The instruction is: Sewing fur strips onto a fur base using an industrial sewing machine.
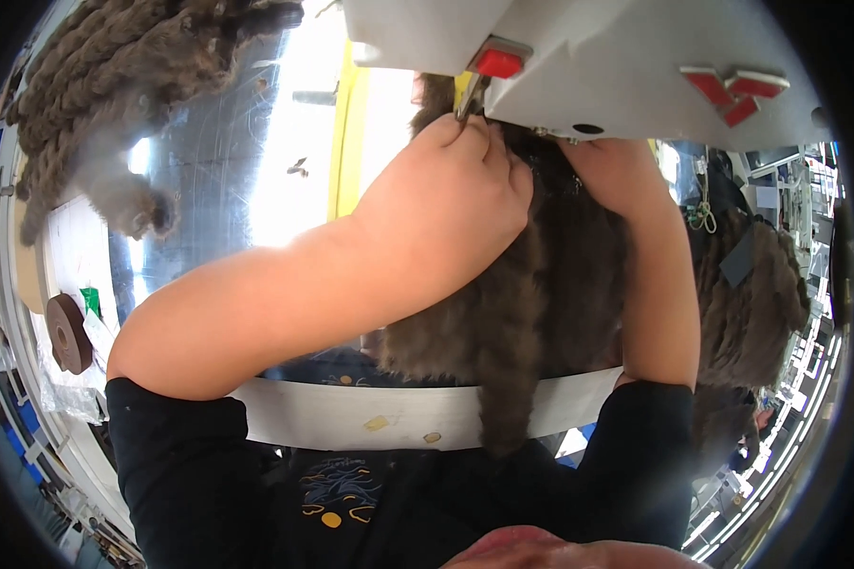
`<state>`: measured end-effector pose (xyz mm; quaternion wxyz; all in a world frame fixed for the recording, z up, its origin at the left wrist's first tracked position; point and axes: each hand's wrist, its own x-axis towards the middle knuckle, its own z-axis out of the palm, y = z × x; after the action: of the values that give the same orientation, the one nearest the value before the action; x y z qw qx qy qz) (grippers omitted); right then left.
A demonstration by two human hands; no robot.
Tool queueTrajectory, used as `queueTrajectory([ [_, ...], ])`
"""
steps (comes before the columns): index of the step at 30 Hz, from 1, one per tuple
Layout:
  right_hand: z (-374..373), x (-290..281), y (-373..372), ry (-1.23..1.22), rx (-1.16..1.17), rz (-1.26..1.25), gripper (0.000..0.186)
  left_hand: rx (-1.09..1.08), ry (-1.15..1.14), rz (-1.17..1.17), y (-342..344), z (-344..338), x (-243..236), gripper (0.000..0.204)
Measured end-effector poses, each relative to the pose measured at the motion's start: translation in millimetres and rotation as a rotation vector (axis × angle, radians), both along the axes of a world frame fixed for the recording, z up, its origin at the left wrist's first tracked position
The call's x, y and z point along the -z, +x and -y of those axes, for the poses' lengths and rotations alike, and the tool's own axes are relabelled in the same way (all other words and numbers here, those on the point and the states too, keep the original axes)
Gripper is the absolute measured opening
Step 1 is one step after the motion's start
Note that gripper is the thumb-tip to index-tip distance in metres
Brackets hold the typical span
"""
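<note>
My left hand (455,190) is curled, fingers closed, on brown fur (541,284) at a white sewing machine head (598,66); what the fingertips hold is hidden. A metal part (470,97) beside a red tab (498,64) sits just at its knuckles. My right hand (609,180) is at the fur's right side, its fingertips hidden under the machine head. The fur hangs down between my forearms over a white curved band (323,412) along the front edge. A yellow strip (346,142) lies left of the machine on the shiny metal worktop (228,180).
Bundled brown fur strips (95,76) lie at the back left. A brown roll (69,332) and crumpled clear plastic (71,398) are at the left. More fur (750,313) is piled right of my right forearm, near a small cord (702,218).
</note>
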<state>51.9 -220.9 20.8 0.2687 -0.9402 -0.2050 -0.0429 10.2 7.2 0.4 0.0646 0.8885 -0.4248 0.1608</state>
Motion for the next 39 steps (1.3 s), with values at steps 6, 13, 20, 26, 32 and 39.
queueTrajectory([
  [6, 8, 2, 2, 0.075, 0.01, -0.063, 0.025, 0.03, -0.017, 0.064, 5, 0, 0, 0.03],
  [13, 4, -11, -25, 0.019, -0.133, -0.085, 0.029, -0.026, -0.023, 0.07, 3, -6, -4, 0.035],
  [20, -5, -2, -33, -0.106, -0.244, 0.066, 0.035, -0.05, 0.017, 0.001, 4, -8, -8, 0.029],
  [26, -8, 4, -36, -0.098, -0.236, 0.155, 0.035, -0.03, -0.002, -0.05, 5, -8, -9, 0.028],
  [32, -15, -7, -39, -0.214, -0.229, 0.121, 0.026, -0.035, 0.028, -0.138, 6, -7, -14, 0.031],
  [39, -17, -9, -41, -0.226, -0.255, 0.125, 0.025, -0.021, 0.02, -0.143, 3, -10, -17, 0.034],
])
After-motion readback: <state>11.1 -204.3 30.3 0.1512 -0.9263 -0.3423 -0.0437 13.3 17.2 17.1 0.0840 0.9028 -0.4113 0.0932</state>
